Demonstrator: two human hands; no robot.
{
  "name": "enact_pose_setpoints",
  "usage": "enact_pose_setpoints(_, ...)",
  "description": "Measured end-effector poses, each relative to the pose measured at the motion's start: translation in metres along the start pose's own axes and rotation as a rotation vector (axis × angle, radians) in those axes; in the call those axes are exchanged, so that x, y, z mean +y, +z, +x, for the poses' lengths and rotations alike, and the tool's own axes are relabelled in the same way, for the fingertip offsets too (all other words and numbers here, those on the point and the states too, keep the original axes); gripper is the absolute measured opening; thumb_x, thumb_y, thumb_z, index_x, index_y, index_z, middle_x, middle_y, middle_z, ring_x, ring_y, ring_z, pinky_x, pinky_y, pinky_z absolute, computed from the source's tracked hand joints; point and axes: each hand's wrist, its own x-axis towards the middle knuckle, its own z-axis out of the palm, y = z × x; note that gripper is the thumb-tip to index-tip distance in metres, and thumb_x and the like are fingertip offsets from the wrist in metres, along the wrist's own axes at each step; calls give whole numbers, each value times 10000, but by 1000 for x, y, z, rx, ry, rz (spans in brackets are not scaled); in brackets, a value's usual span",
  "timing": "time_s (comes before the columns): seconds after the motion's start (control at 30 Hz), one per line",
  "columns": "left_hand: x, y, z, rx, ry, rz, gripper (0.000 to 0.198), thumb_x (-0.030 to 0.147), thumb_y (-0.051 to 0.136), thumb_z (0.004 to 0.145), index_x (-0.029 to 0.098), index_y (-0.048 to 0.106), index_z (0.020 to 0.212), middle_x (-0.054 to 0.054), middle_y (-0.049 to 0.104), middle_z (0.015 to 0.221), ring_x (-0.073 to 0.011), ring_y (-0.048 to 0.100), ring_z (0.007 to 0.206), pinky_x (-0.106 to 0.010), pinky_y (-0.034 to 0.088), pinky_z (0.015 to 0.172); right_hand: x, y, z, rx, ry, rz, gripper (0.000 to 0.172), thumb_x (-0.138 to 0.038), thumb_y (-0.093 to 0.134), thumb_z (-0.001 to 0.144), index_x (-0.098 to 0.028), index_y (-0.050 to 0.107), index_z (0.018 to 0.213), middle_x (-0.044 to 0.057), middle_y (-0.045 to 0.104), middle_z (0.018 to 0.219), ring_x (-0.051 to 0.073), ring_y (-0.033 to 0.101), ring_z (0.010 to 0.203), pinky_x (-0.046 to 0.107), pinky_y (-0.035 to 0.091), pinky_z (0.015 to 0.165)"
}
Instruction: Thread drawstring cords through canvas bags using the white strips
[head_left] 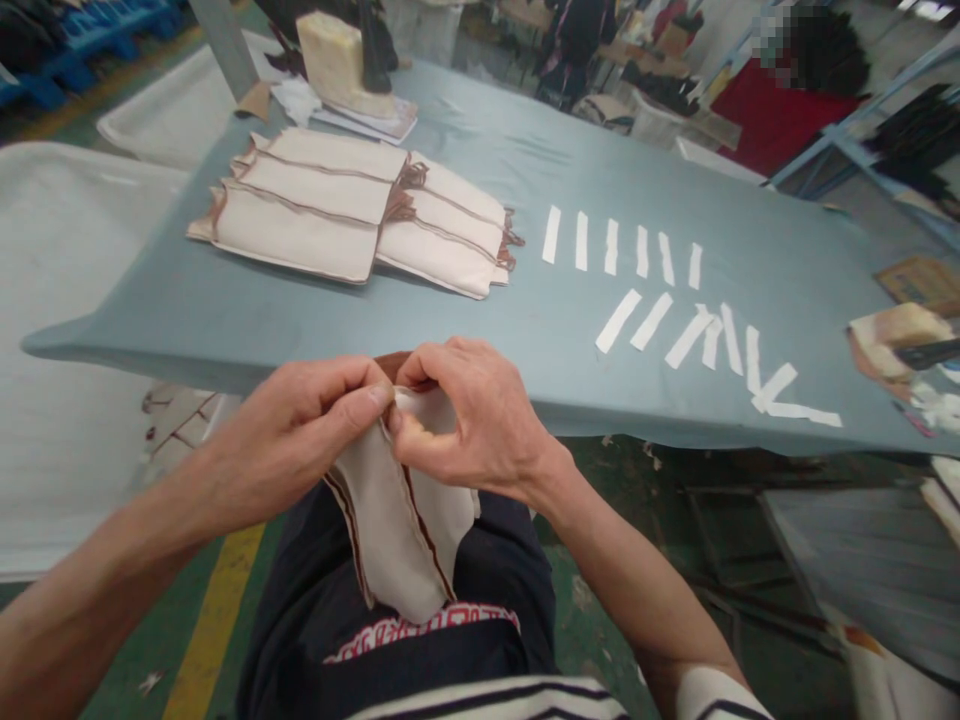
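A cream fabric piece with brown-edged seams (390, 530) hangs from my two hands over my lap, in front of the table edge. My left hand (315, 420) pinches its upper edge between thumb and forefinger. Close against it, my right hand (472, 420) pinches the same edge, its thumb and finger curled. The exact spot between the fingertips is partly hidden. A strip of brown material shows behind the fingers. Ahead on the table lie two overlapping stacks of similar cream pieces, a left stack (300, 205) and a right stack (446, 225), with brown ends sticking out.
On the blue-covered table (517, 350), several white strips (616, 320) lie in rows to the right. A yellowish block (341, 60) stands at the back left, another block (907, 330) at the far right. White bins (67, 250) stand left. A person in red (780, 115) is beyond the table.
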Motion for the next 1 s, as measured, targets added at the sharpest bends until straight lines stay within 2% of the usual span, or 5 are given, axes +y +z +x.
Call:
enact_pose_setpoints(0.37, -7, 11, -15, -59, -177, -311, 502, 629, 628, 1049, 194, 686, 805, 40, 608, 711, -121, 462, 591, -219, 384, 510, 4, -4, 4, -42, -82, 19, 179, -404, 673, 896, -269, 568, 844, 1, 682, 755, 202, 575, 733, 367, 482, 866)
enact_pose_setpoints(0.5, -4, 12, -18, -4, -236, -373, 470, 581, 639, 1046, 213, 607, 755, 64, 514, 679, -111, 421, 581, -200, 371, 508, 3, -9, 5, -85, -99, 24, 211, -431, 665, 891, -267, 545, 836, -27, 610, 722, 178, 523, 702, 346, 404, 794)
enact_pose_setpoints(0.73, 10, -6, -11, -73, -65, -210, 464, 556, 673, 1012, 209, 654, 705, 45, 553, 633, -118, 465, 539, -192, 377, 474, -10, -32, 13, -249, -74, 59, 219, -330, 637, 940, -257, 486, 799, -50, 522, 702, 136, 413, 638, 342, 275, 671)
enact_pose_setpoints(0.87, 7, -22, -9, -100, 33, -43, 383, 478, 657, 1022, 205, 840, 827, 15, 726, 644, -142, 608, 558, -186, 437, 517, -11, -33, 19, -344, -37, 65, 294, -332, 682, 935, -261, 455, 761, -55, 449, 658, 148, 342, 617, 361, 263, 650)
enact_pose_setpoints(1.0, 7, -34, -7, -134, 193, 124, 293, 387, 652, 1046, 239, 874, 925, 43, 749, 637, -110, 616, 514, -185, 380, 504, -11, -33, 19, -374, -32, 86, 262, -306, 692, 932, -265, 478, 788, -58, 455, 678, 144, 371, 617, 357, 278, 649)
